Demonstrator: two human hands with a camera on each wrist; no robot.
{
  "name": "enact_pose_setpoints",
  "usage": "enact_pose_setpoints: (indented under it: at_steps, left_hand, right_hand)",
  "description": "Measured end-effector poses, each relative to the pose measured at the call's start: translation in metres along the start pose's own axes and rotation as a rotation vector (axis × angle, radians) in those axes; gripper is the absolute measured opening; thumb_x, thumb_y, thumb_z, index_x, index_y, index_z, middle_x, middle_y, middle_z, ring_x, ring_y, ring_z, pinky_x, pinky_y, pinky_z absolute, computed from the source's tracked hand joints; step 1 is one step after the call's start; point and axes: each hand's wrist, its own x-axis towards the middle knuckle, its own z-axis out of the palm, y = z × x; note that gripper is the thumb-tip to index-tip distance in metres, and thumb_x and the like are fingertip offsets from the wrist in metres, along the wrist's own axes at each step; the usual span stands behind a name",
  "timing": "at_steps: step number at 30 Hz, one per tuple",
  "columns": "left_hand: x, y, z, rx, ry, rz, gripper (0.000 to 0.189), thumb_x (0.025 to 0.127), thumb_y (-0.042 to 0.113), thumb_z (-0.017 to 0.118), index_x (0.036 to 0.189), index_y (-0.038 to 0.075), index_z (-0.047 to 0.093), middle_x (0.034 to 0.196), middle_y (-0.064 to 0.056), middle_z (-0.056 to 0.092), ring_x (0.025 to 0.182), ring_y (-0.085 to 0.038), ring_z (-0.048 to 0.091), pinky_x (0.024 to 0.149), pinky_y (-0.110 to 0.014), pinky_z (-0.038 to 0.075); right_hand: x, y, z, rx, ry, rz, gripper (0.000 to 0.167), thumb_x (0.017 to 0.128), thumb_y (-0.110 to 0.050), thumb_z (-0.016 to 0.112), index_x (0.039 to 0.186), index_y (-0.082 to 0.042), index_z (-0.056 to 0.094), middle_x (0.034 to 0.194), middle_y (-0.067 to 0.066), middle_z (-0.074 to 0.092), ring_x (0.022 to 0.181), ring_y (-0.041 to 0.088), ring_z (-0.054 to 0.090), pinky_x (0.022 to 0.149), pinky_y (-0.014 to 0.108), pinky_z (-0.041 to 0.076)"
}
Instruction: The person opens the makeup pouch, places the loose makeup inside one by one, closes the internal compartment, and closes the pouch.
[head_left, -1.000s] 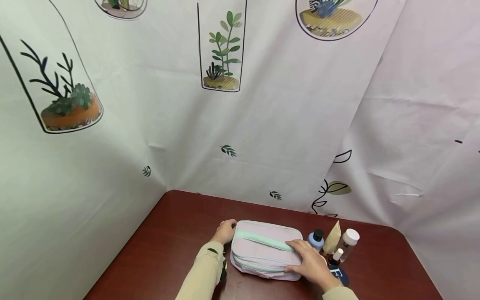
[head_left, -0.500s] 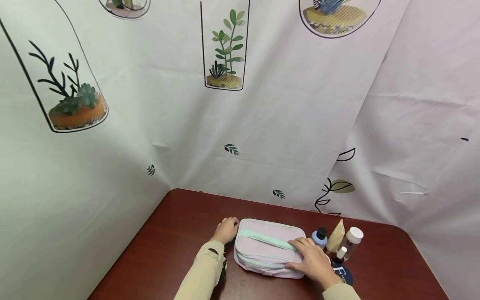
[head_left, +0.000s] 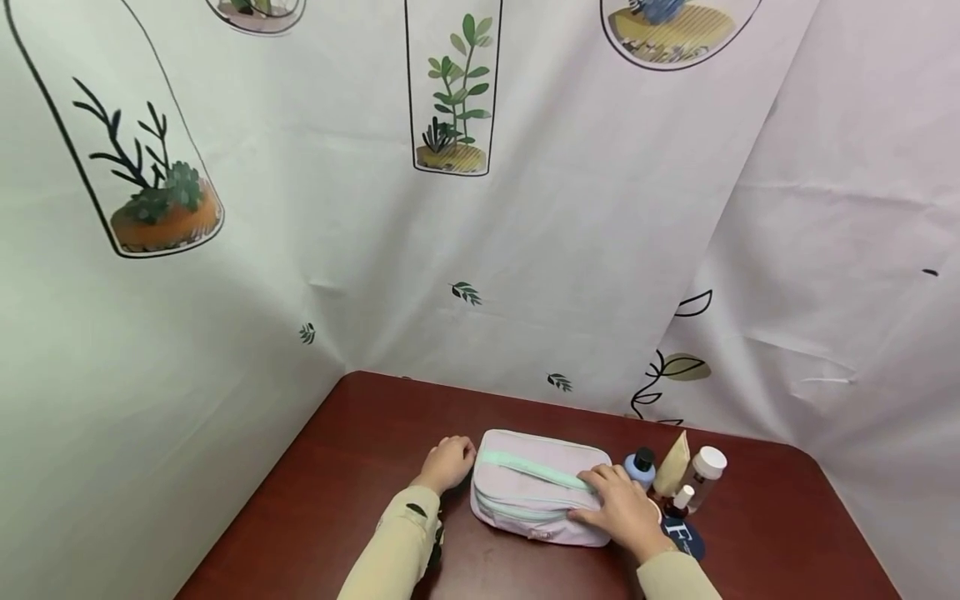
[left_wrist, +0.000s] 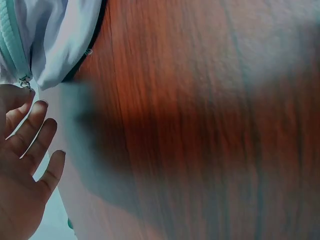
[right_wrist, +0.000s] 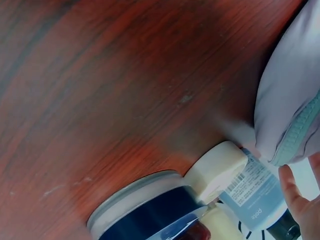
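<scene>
A pale pink toiletry bag (head_left: 536,500) with mint-green trim, a mint carry handle and a zipper lies on the table. At its far left corner, my left hand (head_left: 447,462) pinches the zipper pull (left_wrist: 25,83) between thumb and forefinger; the other fingers are spread loosely in the left wrist view. My right hand (head_left: 626,508) grips the bag's right end, thumb on the front side and fingers over the top by the handle. Whether the zipper is fully closed at the far side is hidden in the head view.
Right of the bag stand a blue bottle with a black cap (head_left: 640,468), a cream tube (head_left: 673,467), a white-capped bottle (head_left: 705,475) and a small dark bottle with a white top (head_left: 681,500). A round dark-blue-lidded jar (head_left: 684,537) sits in front, beside my right wrist.
My left hand has shifted slightly left, widening the gap to the bag's corner. My right hand keeps its grip on the bag. The head view has turned slightly.
</scene>
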Motion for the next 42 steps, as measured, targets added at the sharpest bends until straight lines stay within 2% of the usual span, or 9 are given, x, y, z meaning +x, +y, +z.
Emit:
enact_pose_setpoints:
  at_steps: [10, 17, 26, 34, 42]
  left_hand:
    - [-0.009, -0.001, -0.007, -0.016, 0.018, 0.019, 0.011, 0.088, 0.015, 0.055, 0.077, 0.014, 0.06, 0.078, 0.003, 0.055, 0.081, -0.021, 0.054, 0.073, -0.041, 0.043]
    - [-0.01, -0.002, -0.014, -0.018, 0.017, 0.027, 0.011, 0.087, 0.014, 0.055, 0.076, 0.013, 0.058, 0.075, 0.004, 0.053, 0.075, -0.017, 0.052, 0.069, -0.038, 0.043]
    - [-0.01, -0.003, -0.018, -0.033, -0.015, 0.021, 0.009, 0.085, 0.015, 0.056, 0.077, 0.013, 0.059, 0.078, 0.003, 0.055, 0.074, -0.016, 0.053, 0.069, -0.037, 0.044]
    - [-0.013, -0.001, -0.024, -0.045, -0.038, 0.009, 0.008, 0.084, 0.015, 0.056, 0.076, 0.013, 0.057, 0.077, 0.003, 0.052, 0.071, -0.014, 0.05, 0.067, -0.034, 0.042]
    - [-0.015, -0.001, -0.027, -0.109, -0.068, 0.002, 0.01, 0.086, 0.014, 0.056, 0.076, 0.013, 0.055, 0.074, 0.003, 0.048, 0.066, -0.011, 0.046, 0.061, -0.029, 0.039]
  right_hand:
    - [0.008, 0.001, 0.004, -0.019, 0.028, 0.03, 0.055, 0.062, -0.056, 0.076, 0.102, -0.018, 0.069, 0.093, -0.006, 0.054, 0.09, 0.019, 0.049, 0.069, 0.042, 0.041]
    - [0.013, -0.002, 0.006, -0.053, 0.063, 0.033, 0.054, 0.062, -0.054, 0.076, 0.101, -0.017, 0.069, 0.089, -0.003, 0.051, 0.089, 0.021, 0.048, 0.067, 0.044, 0.042]
    - [0.016, -0.005, 0.004, -0.084, 0.112, 0.038, 0.051, 0.061, -0.048, 0.08, 0.098, -0.014, 0.07, 0.082, -0.001, 0.047, 0.081, 0.021, 0.047, 0.063, 0.041, 0.043]
    - [0.018, -0.012, -0.001, -0.084, 0.085, 0.093, 0.052, 0.064, -0.049, 0.078, 0.1, -0.014, 0.07, 0.082, 0.001, 0.046, 0.079, 0.021, 0.045, 0.06, 0.039, 0.041]
    - [0.017, -0.02, -0.001, -0.106, 0.148, 0.09, 0.051, 0.063, -0.05, 0.078, 0.096, -0.012, 0.071, 0.08, 0.006, 0.048, 0.079, 0.026, 0.047, 0.059, 0.04, 0.042]
